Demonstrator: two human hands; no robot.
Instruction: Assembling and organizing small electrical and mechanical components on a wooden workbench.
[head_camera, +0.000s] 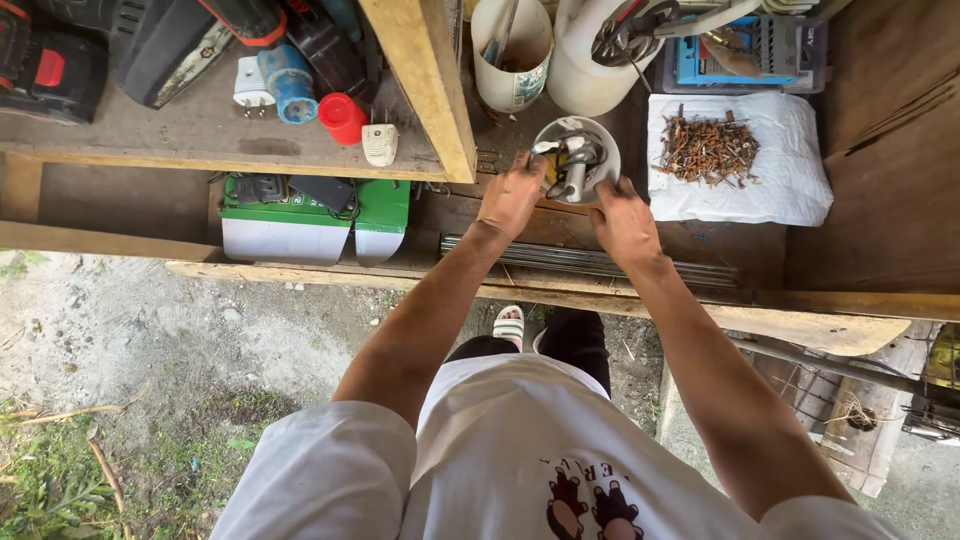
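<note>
Reaching over the bench, both hands grip the white cup (577, 160) of tools: left hand (510, 195) curled on its left rim, right hand (622, 215) curled beside its right; rusty nails (708, 148) lie right of it.

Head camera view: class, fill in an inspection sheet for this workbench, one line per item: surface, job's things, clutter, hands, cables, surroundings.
Surface: rough wooden bench under a wooden shelf.
Job's things: small white container holding metal parts, between both hands.
Clutter: rusty nails on a white sack; two white buckets; red cap; power tools; green and white battery.
Hands: left hand and right hand touch the container's rim; grip unclear.
Cables: white plug on shelf; black leads on the battery.
Surroundings: bare ground, grass, wooden wall.
</note>
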